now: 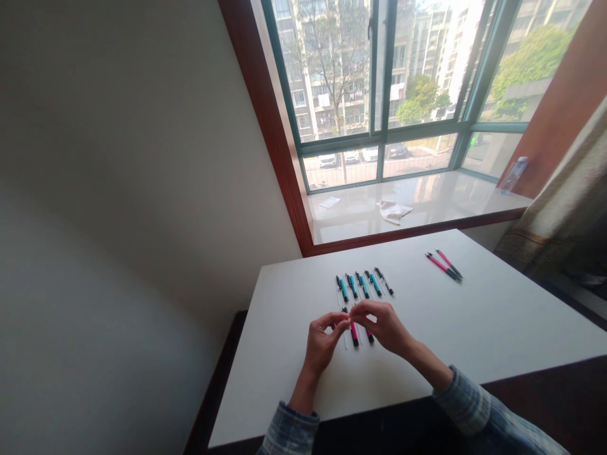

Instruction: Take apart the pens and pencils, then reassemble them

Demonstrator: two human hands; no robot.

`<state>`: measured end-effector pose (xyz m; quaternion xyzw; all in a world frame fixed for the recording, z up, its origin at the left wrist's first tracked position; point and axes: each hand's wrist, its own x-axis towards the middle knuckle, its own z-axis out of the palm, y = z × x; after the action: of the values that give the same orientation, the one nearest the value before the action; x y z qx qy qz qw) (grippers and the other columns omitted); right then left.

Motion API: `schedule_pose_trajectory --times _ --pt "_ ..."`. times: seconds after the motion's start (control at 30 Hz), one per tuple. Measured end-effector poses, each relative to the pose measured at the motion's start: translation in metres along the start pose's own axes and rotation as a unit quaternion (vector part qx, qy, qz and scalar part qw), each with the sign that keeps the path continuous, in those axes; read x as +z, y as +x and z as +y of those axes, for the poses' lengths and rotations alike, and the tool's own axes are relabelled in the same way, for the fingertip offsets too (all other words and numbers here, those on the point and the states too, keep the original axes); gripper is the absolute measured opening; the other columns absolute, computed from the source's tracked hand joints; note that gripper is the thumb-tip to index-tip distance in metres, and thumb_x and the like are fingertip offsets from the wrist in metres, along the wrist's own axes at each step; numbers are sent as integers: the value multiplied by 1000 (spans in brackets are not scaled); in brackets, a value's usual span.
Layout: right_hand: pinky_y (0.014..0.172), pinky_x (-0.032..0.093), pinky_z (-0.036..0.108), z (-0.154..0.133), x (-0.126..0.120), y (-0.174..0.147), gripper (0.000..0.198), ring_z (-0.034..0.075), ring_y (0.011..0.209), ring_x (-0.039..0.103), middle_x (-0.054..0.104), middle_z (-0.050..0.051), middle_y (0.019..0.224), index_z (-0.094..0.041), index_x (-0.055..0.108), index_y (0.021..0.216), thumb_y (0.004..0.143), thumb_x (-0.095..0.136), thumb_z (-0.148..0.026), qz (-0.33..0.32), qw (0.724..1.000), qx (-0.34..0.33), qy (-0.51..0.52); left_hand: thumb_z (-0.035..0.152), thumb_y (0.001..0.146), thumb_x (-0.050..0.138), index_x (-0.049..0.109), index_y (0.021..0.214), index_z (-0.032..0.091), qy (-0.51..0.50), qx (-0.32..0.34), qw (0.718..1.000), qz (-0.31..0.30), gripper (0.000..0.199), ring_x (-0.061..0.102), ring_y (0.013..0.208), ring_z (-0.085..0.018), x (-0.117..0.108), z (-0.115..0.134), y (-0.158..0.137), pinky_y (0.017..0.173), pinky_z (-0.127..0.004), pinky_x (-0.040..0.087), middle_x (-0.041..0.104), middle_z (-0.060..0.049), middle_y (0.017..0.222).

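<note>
Evidently the nearer of the pen parts to the fingers was the left-hand red barrel (355, 335), lying on the white table (265, 366) somewhat nearer its left edge than its right, its long axis running from the far edge toward the near edge and its black end pointing nearer. Its far end lay beneath the meeting fingertips in this view, so from them the rest stretched toward the near edge. The left hand (324, 339) and the right hand (384, 323) flanked it, with the left fingertips seeming closer. On each, thumb and forefinger were drawn to a narrow pinch, tips meeting; whether a small piece sat between them I could not tell. A second red barrel (370, 337) lay parallel, just below the right thumb, and a thin pale rod (345, 338) lay on the other side, near the left hand. Farther toward the far edge stood a row of blue pen parts (359, 285), ending in a black-ended pen piece (384, 282). Red-and-black pens (444, 266) lay well apart, near the far right corner. Past the far edge, a white cloth (394, 212) rested on the windowsill (351, 221).
</note>
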<state>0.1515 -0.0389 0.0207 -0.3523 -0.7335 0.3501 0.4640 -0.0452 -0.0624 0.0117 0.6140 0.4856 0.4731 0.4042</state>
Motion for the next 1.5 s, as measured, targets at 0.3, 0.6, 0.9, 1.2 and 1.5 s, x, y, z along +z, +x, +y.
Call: schedule_pose_trajectory --times 0.3,0.6,0.9,1.2,1.5 --pt "79 53 37 36 -23 9 22 22 86 65 73 5 89 -23 72 92 102 58 -36 12 991 -53 -125 47 87 72 75 114 19 17 -6 996 87 40 67 82 -19 -2 0 1 73 -29 53 74 -6 89" --pt "79 52 35 43 -12 -3 20 21 87 62 71 6 90 -24 74 95 102 58 -31 -53 985 -72 -149 46 89 69 76 107 19 9 -10 994 110 33 66 83 -19 -1 -1 2 74 -27 53 75 -7 99" --pt "77 53 36 43 -14 -6 26 22 87 61 71 8 89 -22 76 96 104 55 -36 -74 982 -72 -161 45 88 69 76 104 19 7 -17 993 118 32 66 83 -19 -1 -1 3 74 -28 53 75 -7 99" --pt "75 53 35 45 -13 -6 28 22 86 62 71 8 90 -22 77 97 104 54 -38 -81 982 -66 -157 45 89 68 76 105 19 12 -16 993 117 31 67 84 -20 -1 -1 2 74 -29 55 76 -8 102" --pt "77 54 35 42 -15 -7 24 22 88 63 72 7 93 -22 76 98 103 57 -36 -74 983 -64 -154 45 90 67 76 104 19 17 -17 993 113 32 66 83 -20 -2 -2 3 74 -29 54 75 -8 100"
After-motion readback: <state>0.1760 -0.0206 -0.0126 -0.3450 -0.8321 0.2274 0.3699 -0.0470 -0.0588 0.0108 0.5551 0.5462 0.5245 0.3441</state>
